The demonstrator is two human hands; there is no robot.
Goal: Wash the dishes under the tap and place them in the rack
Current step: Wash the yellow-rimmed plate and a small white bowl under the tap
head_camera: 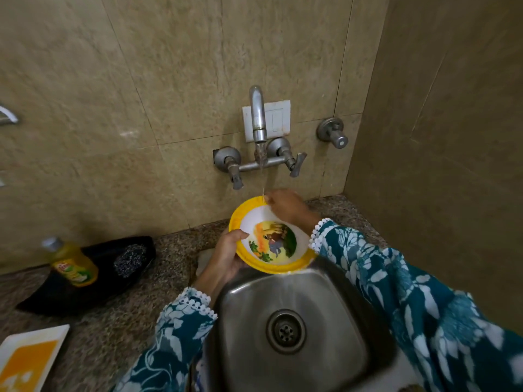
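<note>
A round plate [270, 241] with a yellow rim and a painted picture in its middle is held tilted over the back of the steel sink [325, 292]. My left hand [229, 256] grips its left rim, thumb on the inner face. My right hand [285, 206] rests on the plate's far upper rim, right where the water lands. The wall tap [258, 117] runs a thin stream down onto that rim. No rack is in view.
A black tray [93, 281] on the granite counter at the left holds a yellow dish-soap bottle [72, 264] and a steel scrubber [130, 260]. A white and orange rectangular plate [27, 360] lies at the bottom left. The side wall stands close on the right.
</note>
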